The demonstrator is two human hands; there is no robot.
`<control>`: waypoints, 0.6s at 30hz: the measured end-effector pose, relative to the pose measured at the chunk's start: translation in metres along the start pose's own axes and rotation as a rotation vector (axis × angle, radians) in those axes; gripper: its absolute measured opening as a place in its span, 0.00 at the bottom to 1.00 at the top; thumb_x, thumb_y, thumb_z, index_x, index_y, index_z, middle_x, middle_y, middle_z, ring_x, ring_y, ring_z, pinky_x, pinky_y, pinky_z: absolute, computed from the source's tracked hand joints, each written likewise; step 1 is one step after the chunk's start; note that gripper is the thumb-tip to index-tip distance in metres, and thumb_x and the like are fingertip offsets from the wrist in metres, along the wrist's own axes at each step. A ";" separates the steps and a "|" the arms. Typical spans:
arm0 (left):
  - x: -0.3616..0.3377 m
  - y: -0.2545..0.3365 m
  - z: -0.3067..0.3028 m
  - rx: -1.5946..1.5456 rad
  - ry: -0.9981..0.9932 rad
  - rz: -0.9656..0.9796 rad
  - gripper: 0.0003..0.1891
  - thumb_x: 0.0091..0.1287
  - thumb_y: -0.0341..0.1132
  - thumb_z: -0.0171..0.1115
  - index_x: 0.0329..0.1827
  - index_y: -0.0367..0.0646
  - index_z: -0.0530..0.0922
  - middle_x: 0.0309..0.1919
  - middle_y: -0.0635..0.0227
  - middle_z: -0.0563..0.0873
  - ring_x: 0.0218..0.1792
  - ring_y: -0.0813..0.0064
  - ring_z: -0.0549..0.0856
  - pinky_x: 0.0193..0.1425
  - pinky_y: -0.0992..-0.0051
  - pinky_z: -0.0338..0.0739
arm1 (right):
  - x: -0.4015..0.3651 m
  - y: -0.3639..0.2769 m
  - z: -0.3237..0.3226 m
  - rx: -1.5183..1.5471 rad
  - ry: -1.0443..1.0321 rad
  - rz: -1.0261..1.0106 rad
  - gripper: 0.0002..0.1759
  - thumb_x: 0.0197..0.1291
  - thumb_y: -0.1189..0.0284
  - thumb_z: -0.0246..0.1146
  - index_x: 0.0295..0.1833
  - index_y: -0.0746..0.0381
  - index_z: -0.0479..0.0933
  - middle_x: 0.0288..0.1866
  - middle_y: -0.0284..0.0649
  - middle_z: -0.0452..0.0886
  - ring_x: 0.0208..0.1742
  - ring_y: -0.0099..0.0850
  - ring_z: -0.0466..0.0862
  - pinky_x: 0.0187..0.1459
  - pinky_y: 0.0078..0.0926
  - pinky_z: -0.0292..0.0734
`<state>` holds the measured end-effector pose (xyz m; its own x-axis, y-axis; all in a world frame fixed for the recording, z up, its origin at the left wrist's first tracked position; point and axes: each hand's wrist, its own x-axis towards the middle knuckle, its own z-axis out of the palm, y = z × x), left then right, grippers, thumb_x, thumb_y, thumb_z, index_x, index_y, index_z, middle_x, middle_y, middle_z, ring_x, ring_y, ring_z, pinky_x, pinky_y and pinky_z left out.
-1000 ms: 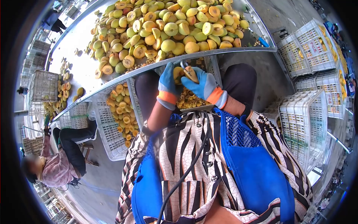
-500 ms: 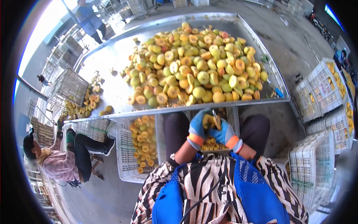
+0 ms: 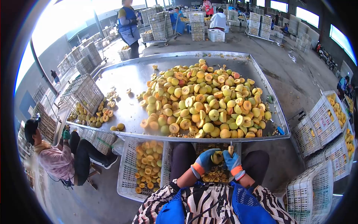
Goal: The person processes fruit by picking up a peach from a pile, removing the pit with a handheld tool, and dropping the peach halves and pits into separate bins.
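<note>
My left hand (image 3: 206, 161), in a blue glove with an orange cuff, is closed around a yellow-green peach (image 3: 216, 158). In my gloved right hand (image 3: 232, 161) is a short tool with a light wooden handle (image 3: 231, 151), its narrow metal end pointing up. Both hands are side by side above a crate (image 3: 212, 146) between my knees, which holds cut peach pieces (image 3: 214, 175). Just beyond them, a large heap of peaches (image 3: 201, 100), many halved, lies on a metal table (image 3: 123, 97).
A white crate of peach halves (image 3: 126, 179) stands left of my legs. Stacked crates (image 3: 317, 127) are at the right. A blue-handled tool (image 3: 280, 130) lies by the table's right corner. At the left a person (image 3: 56, 158) sits; another person (image 3: 128, 28) stands behind the table.
My view has tilted up, showing more of the hall. The hands have drawn slightly apart; the tool, earlier at the fruit, now points upward beside it.
</note>
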<state>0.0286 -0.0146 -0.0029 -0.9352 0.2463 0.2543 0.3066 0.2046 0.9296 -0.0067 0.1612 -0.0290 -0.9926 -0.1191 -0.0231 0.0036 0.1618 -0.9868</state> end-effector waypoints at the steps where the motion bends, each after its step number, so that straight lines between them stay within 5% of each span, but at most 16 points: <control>1: 0.000 -0.012 0.000 0.111 0.067 0.139 0.28 0.54 0.26 0.70 0.59 0.38 0.71 0.52 0.56 0.80 0.53 0.63 0.81 0.58 0.68 0.76 | 0.000 -0.001 -0.003 0.017 0.018 0.136 0.19 0.58 0.57 0.66 0.33 0.65 0.79 0.24 0.33 0.79 0.21 0.25 0.79 0.23 0.26 0.74; 2: -0.001 -0.028 0.000 0.222 0.134 0.277 0.29 0.53 0.26 0.70 0.59 0.38 0.71 0.52 0.57 0.80 0.53 0.64 0.81 0.58 0.69 0.76 | 0.000 -0.002 -0.004 0.033 0.037 0.274 0.19 0.58 0.57 0.66 0.34 0.65 0.79 0.23 0.32 0.78 0.18 0.23 0.77 0.20 0.25 0.71; 3: -0.003 -0.070 0.011 -0.644 0.125 -0.220 0.34 0.50 0.25 0.72 0.62 0.38 0.67 0.52 0.58 0.80 0.54 0.66 0.80 0.60 0.70 0.76 | -0.004 -0.006 -0.006 -0.024 0.011 0.282 0.16 0.60 0.62 0.65 0.30 0.65 0.76 0.22 0.34 0.77 0.13 0.22 0.74 0.16 0.24 0.71; 4: -0.004 -0.060 0.010 -0.651 0.129 -0.222 0.34 0.50 0.25 0.72 0.62 0.38 0.67 0.52 0.58 0.80 0.54 0.66 0.80 0.60 0.70 0.76 | -0.011 -0.017 -0.006 -0.030 0.009 0.286 0.16 0.60 0.62 0.65 0.30 0.65 0.76 0.22 0.34 0.77 0.13 0.22 0.74 0.16 0.24 0.71; 6: -0.009 -0.044 0.002 -0.457 0.250 -0.307 0.41 0.44 0.25 0.75 0.64 0.38 0.65 0.51 0.58 0.79 0.55 0.66 0.80 0.61 0.70 0.75 | -0.022 -0.038 -0.002 0.147 -0.193 0.325 0.15 0.60 0.63 0.64 0.34 0.65 0.74 0.21 0.33 0.74 0.13 0.22 0.73 0.16 0.23 0.71; 7: -0.016 -0.061 -0.004 0.295 0.244 -0.108 0.39 0.46 0.32 0.77 0.63 0.39 0.67 0.59 0.56 0.75 0.57 0.60 0.78 0.64 0.70 0.72 | -0.024 -0.039 0.000 0.160 -0.245 0.335 0.15 0.60 0.63 0.64 0.38 0.64 0.72 0.20 0.32 0.72 0.12 0.22 0.72 0.15 0.23 0.70; 10: -0.014 -0.053 -0.009 0.289 0.307 0.017 0.48 0.32 0.27 0.81 0.63 0.38 0.66 0.52 0.58 0.80 0.54 0.64 0.80 0.62 0.69 0.74 | -0.024 -0.042 0.002 0.151 -0.242 0.307 0.14 0.61 0.63 0.63 0.37 0.64 0.72 0.21 0.32 0.72 0.12 0.22 0.72 0.15 0.23 0.71; 11: -0.014 -0.038 -0.010 0.240 0.294 0.081 0.36 0.47 0.34 0.75 0.60 0.36 0.68 0.52 0.55 0.80 0.54 0.58 0.80 0.63 0.64 0.73 | -0.025 -0.047 0.001 0.148 -0.193 0.314 0.14 0.61 0.64 0.62 0.37 0.64 0.72 0.20 0.32 0.73 0.13 0.22 0.73 0.16 0.23 0.71; 12: -0.007 -0.031 -0.014 0.238 0.294 0.078 0.36 0.47 0.34 0.75 0.60 0.36 0.68 0.52 0.55 0.80 0.54 0.58 0.80 0.63 0.64 0.73 | -0.024 -0.045 0.000 0.146 -0.194 0.317 0.14 0.61 0.64 0.62 0.37 0.64 0.72 0.20 0.32 0.73 0.13 0.22 0.73 0.16 0.23 0.71; 14: 0.003 -0.022 -0.017 -1.604 0.227 -0.551 0.24 0.63 0.42 0.60 0.57 0.33 0.71 0.51 0.52 0.80 0.52 0.53 0.80 0.63 0.56 0.72 | -0.017 -0.034 -0.007 0.063 -0.143 0.274 0.15 0.62 0.63 0.62 0.32 0.64 0.72 0.20 0.33 0.73 0.13 0.23 0.74 0.16 0.24 0.69; 15: 0.005 -0.012 -0.019 -1.598 0.268 -0.556 0.21 0.71 0.43 0.46 0.53 0.32 0.73 0.48 0.50 0.81 0.51 0.51 0.80 0.62 0.52 0.72 | -0.015 -0.032 -0.007 0.047 -0.131 0.265 0.15 0.62 0.62 0.61 0.33 0.65 0.73 0.20 0.34 0.74 0.13 0.24 0.75 0.16 0.24 0.70; 18: 0.006 -0.011 -0.025 -1.625 0.339 -0.470 0.19 0.70 0.42 0.49 0.51 0.32 0.74 0.47 0.51 0.82 0.49 0.53 0.81 0.61 0.54 0.74 | -0.017 -0.037 -0.011 0.078 -0.150 0.234 0.16 0.63 0.62 0.60 0.35 0.65 0.73 0.21 0.35 0.75 0.13 0.24 0.75 0.16 0.24 0.70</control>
<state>0.0148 -0.0390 -0.0051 -0.9435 0.2119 -0.2549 -0.2610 -0.9489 0.1772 0.0083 0.1685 0.0095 -0.9348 -0.2318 -0.2690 0.2452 0.1266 -0.9612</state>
